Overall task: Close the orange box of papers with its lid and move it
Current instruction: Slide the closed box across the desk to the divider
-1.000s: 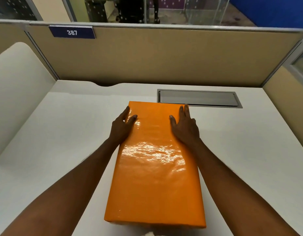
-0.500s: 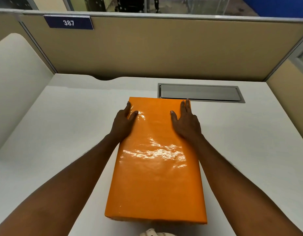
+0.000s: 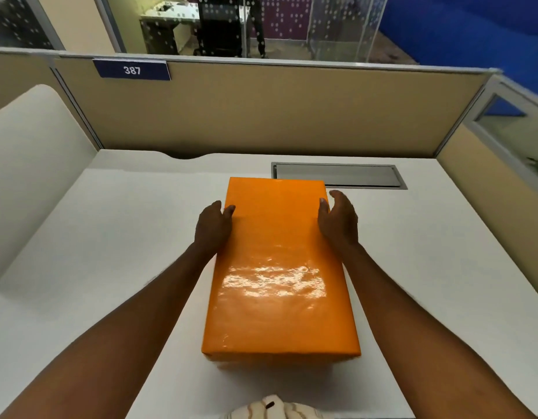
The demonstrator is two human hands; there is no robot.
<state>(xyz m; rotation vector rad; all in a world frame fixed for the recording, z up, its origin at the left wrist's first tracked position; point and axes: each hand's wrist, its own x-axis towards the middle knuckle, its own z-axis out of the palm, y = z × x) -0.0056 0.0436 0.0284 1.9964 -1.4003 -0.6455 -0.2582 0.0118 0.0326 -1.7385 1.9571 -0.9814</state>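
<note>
Orange box (image 3: 277, 267), lid on, lying lengthwise at the centre of a white desk (image 3: 110, 237); its far end reaches the grey cable hatch (image 3: 337, 176). Left hand (image 3: 212, 226) clasps the box's left edge, thumb on top. Right hand (image 3: 338, 220) is cupped against the right edge, thumb on the lid. A beige partition (image 3: 261, 110) with number plate "387" (image 3: 131, 70) stands behind.

The orange box (image 3: 278, 267) is glossy and rectangular, closed by its lid, lying flat and lengthwise between the left hand (image 3: 212, 228) and right hand (image 3: 338, 222), which flank its far end. Whether the palms press its sides is unclear.
</note>
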